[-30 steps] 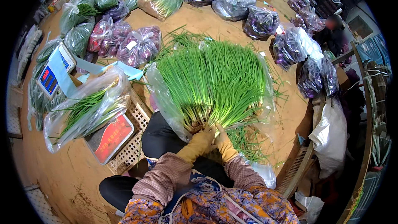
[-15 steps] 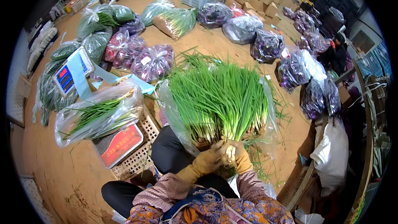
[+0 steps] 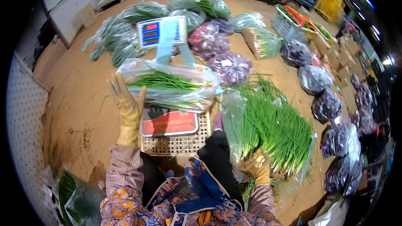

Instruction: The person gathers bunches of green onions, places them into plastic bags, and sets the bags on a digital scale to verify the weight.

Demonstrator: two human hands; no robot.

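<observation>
My left hand [image 3: 129, 113], in a yellow work glove, is raised with fingers spread at the left end of a clear plastic bag [image 3: 197, 100] of green onions [image 3: 163, 78]. That bag lies on the red platform [image 3: 169, 123] of a scale, whose display [image 3: 161, 33] stands behind it. My gloved right hand [image 3: 264, 173] is closed on a bunch of green onions [image 3: 260, 142] near its white, rooty base. The bunch rests against a large heap of green onions [image 3: 289, 138] on an opened plastic bag [image 3: 233, 115]. Some of my right fingers are hidden.
A lattice plastic crate [image 3: 176, 146] holds up the scale. Beyond it sit bags of green vegetables [image 3: 125, 29] and purple produce [image 3: 230, 68]. More purple bags [image 3: 328, 105] line the right side, near cardboard boxes [image 3: 343, 60]. A bagged green bundle [image 3: 77, 196] lies at lower left.
My view has swung left toward the scale. My left hand has let go of the green onion bunch and moved left, opening beside the bag. My right hand keeps hold of the bunch.
</observation>
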